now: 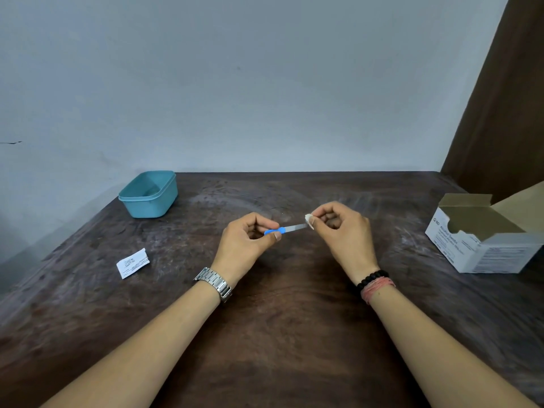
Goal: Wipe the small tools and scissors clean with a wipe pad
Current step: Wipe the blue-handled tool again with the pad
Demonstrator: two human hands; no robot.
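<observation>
Above the middle of the dark wooden table (279, 319), my left hand (245, 245) pinches the blue handle of a small metal tool (290, 229). Its thin silver blade points right. My right hand (344, 231) pinches a small white wipe pad (309, 221) folded around the blade's tip. Both hands are raised a little off the tabletop. No scissors are in sight.
A teal plastic tub (148, 194) stands at the back left corner. A torn white wipe wrapper (133, 262) lies at the left. An open white box of alcohol swabs (482, 240) stands at the right edge. A brown curtain (500, 113) hangs behind it.
</observation>
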